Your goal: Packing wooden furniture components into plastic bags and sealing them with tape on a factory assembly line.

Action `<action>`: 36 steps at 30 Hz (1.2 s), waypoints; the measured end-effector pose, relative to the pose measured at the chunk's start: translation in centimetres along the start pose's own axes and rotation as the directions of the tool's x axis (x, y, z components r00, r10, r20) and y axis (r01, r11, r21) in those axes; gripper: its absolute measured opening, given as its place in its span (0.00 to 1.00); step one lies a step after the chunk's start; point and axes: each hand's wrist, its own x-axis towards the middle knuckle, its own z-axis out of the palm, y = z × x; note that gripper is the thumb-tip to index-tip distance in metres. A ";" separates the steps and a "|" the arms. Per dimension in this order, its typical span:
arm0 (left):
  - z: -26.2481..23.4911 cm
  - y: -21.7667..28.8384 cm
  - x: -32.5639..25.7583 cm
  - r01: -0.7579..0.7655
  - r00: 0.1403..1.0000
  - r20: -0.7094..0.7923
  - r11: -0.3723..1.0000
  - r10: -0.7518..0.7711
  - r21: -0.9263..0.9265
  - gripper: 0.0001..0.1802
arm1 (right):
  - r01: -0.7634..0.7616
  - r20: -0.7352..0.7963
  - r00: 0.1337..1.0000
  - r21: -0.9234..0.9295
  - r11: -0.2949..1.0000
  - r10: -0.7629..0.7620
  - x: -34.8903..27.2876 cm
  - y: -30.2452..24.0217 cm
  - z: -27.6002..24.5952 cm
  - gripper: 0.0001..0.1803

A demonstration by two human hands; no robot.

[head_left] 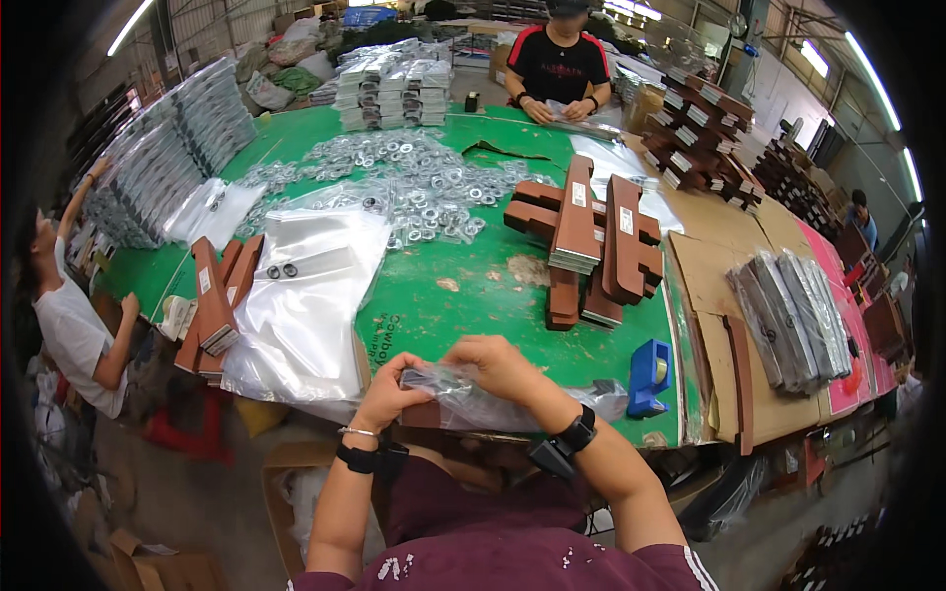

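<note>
1. Both hands pinch one clear plastic bag [463,394] with a dark piece inside it. The left hand [387,389] grips its left end, and the right hand [498,366] is closed on its top edge.
2. That bag sits just over the near edge of the green table [463,286].
3. A blue tape holder [648,375] stands on the table, close to the right of the bag.
4. A pile of clear bags [305,295] lies on the table, up and left of the hands.
5. Brown flat boxes [591,246] are stacked on the table past the hands.
6. Shiny metal rings [424,187] lie spread out on the far part of the table.
</note>
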 end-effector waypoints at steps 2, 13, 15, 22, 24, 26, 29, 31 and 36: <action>-0.3 -0.7 0.5 -0.018 1.000 0.000 1.000 0.018 0.000 0.22 | 0.024 0.004 1.000 -0.049 0.999 -0.023 -0.2 -0.3 0.1 0.11; 4.0 0.6 0.8 -0.130 0.951 -0.131 0.749 0.279 0.649 0.12 | -0.070 -0.192 0.981 -0.318 0.946 0.009 -2.3 -2.1 2.7 0.09; 3.3 -1.0 0.4 -0.195 0.926 -0.109 0.706 0.361 0.680 0.12 | 0.003 -0.204 0.977 -0.265 0.964 -0.059 -2.3 -3.3 4.1 0.07; 1.3 -1.6 1.3 -0.224 0.939 -0.064 0.743 0.337 0.630 0.12 | 0.212 -0.177 0.940 -0.363 0.907 -0.290 -2.0 -4.0 6.7 0.12; 0.1 -1.2 1.7 -0.155 0.958 -0.088 0.749 0.274 0.644 0.10 | 0.214 -0.155 0.942 -0.402 0.890 -0.296 -2.2 -4.2 6.1 0.12; 0.4 -0.2 1.7 -0.157 0.963 -0.062 0.733 0.262 0.662 0.07 | 0.307 -0.096 0.935 -0.267 0.914 -0.342 -2.5 -4.6 5.1 0.22; 2.2 0.1 3.8 -0.067 0.980 -0.098 0.754 0.172 0.653 0.11 | 0.325 -0.128 0.912 -0.358 0.876 -0.390 -4.2 -2.6 4.0 0.25; 2.9 0.4 4.7 -0.119 0.991 0.028 0.776 0.130 0.619 0.12 | 0.289 -0.150 0.904 -0.473 0.832 -0.400 -6.5 -1.4 4.2 0.18; 1.0 0.8 3.9 -0.053 0.993 0.118 0.836 -0.014 0.546 0.18 | 0.219 -0.239 0.910 -0.413 0.884 -0.338 -7.4 -0.2 5.8 0.10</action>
